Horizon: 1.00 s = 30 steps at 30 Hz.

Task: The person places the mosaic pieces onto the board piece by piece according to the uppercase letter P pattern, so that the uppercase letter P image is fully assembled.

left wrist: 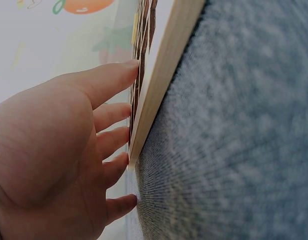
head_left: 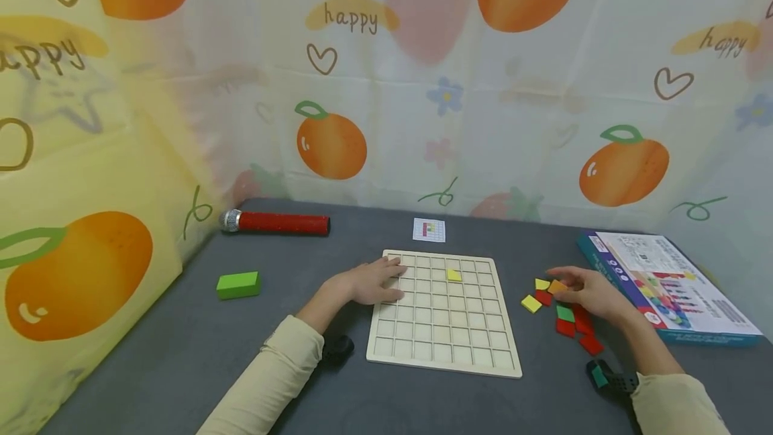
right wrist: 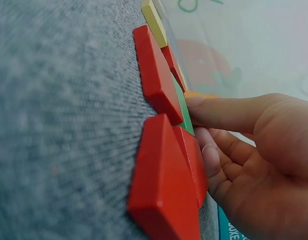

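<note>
My left hand (head_left: 368, 282) rests with spread fingers on the left edge of a pale wooden grid board (head_left: 441, 337). In the left wrist view its fingertips meet the board's gridded face and rim. One yellow tile (head_left: 454, 275) sits in an upper cell. Right of the board, my right hand (head_left: 588, 292) pinches an orange tile (head_left: 557, 286) between thumb and fingers, over a loose cluster. A green tile (head_left: 565, 313), several red tiles (head_left: 565, 327) and a yellow tile (head_left: 531, 304) lie there. The right wrist view shows thick red tiles (right wrist: 156, 75) just beside the thumb.
A small printed card (head_left: 429, 230) lies behind the board. A teal-edged box (head_left: 670, 287) stands close to the right of my right hand. On the left are a green block (head_left: 238, 285) and a red rod with a silver end (head_left: 284, 223). A printed curtain (head_left: 386, 119) hangs behind.
</note>
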{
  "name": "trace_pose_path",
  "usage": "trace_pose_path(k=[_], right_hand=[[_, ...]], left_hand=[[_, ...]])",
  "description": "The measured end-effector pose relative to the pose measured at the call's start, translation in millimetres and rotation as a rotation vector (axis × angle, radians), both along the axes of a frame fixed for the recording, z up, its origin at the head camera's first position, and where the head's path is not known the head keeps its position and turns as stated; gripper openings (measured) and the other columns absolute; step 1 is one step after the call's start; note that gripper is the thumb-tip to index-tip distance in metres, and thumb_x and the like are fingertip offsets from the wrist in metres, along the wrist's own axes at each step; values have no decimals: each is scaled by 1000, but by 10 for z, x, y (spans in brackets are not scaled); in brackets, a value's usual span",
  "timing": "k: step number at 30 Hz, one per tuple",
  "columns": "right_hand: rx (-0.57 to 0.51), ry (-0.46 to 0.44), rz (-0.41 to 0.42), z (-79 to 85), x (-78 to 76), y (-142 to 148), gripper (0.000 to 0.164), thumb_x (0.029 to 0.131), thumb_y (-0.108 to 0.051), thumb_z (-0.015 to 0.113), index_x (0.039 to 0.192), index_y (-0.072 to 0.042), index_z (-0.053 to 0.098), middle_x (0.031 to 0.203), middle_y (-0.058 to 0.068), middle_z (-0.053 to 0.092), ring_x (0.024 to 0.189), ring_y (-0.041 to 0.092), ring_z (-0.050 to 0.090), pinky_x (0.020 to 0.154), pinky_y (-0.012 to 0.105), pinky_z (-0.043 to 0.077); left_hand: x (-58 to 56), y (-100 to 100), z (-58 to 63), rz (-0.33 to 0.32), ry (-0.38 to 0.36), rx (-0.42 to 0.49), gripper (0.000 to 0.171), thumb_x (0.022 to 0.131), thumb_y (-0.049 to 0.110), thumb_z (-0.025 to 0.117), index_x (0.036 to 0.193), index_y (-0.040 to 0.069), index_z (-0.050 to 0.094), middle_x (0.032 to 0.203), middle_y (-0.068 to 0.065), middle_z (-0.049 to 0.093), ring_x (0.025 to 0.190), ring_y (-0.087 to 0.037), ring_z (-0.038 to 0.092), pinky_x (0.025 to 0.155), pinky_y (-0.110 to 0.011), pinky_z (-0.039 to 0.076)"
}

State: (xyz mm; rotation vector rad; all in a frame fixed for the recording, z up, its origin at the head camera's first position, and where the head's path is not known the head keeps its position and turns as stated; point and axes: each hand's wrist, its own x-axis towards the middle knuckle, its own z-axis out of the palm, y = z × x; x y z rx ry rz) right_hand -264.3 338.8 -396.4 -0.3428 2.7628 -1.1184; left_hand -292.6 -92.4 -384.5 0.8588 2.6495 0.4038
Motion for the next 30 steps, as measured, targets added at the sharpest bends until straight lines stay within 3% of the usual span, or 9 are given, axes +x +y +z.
trace_pose_path(k=[5,11,16,30], right_hand=[[-16,17,-20,-18,4,6,46,92,-17,65,129,7,52,101,15,58,85,25,51,66,29,47],[-97,4,-68,-8,-1,-7,44,94,-15,61,130,8,51,111,21,63,93,28,62,75,27,52],[-158,22,-89,15,0,-13,41,95,-14,60,129,9,51,108,20,63,91,25,64,75,25,52],[-203,-19,-104,109,-132,-141,55,93,-32,64,129,6,51,111,18,63,97,28,62,80,29,52]], left_hand=[[6,-8,-16,8,-5,-5,60,98,38,51,149,12,33,156,-6,22,143,-26,13,111,-50,17],[2,-23,-11,17,-6,-7,60,98,38,51,149,13,34,156,-5,22,143,-25,12,111,-50,17],[-3,-20,4,12,-5,-14,60,98,40,50,150,14,32,156,-4,20,144,-24,11,111,-49,15],[-15,9,-36,2,7,30,58,99,36,51,149,12,34,156,-8,22,143,-26,13,111,-52,16]])
